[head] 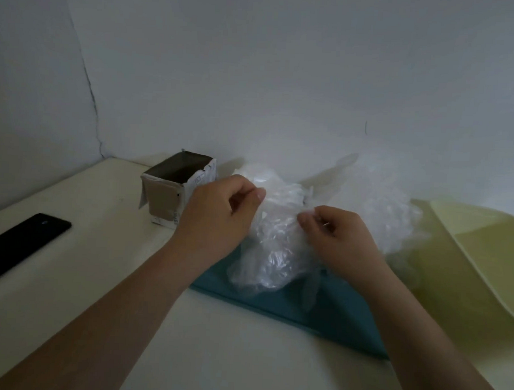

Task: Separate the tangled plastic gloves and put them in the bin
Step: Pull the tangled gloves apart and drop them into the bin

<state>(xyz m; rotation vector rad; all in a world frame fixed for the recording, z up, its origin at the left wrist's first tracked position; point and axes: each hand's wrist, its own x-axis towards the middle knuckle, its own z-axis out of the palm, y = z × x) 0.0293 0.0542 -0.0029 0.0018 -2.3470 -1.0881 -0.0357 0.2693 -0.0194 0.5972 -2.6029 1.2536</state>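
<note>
Tangled plastic gloves (273,239): clear, crinkled, bunched mass, lifted over teal cloth (327,316) on surface (219,355). Left hand (219,211) grip pinched on upper film; right hand (336,230) grip pinched on opposite side. Cardboard box bin (173,188) just left, open-topped.

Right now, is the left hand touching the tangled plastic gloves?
Touching. The head view shows the left hand pinching the plastic gloves between thumb and fingers, no gap. The right hand pinches them too.
</note>
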